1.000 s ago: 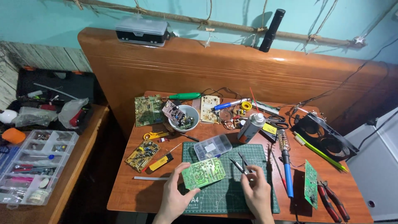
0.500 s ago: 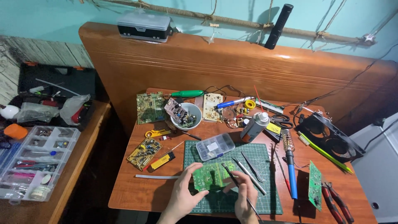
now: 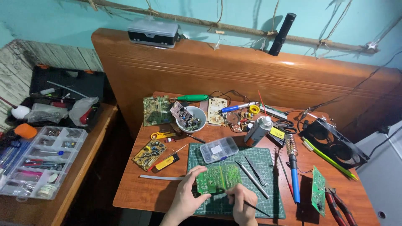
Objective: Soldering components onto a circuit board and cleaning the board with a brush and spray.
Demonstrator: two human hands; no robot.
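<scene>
Just above the near edge of the green cutting mat (image 3: pixel 268 161), a green circuit board (image 3: pixel 218 178) is held tilted up: the left hand (image 3: pixel 188 196) grips its left edge with curled fingers, while the right hand (image 3: pixel 243 201) is closed around a thin dark probe-like tool (image 3: pixel 256 206) at the board's lower edge. Beside them on the mat lie tweezers (image 3: pixel 253 179) and a clear parts box (image 3: pixel 219 149), and further right on the wooden tabletop (image 3: pixel 138 192) rests a blue-handled soldering iron (image 3: pixel 293 175).

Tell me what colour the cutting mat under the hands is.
The cutting mat is dark green with a pale grid, seen in the head view.
</scene>
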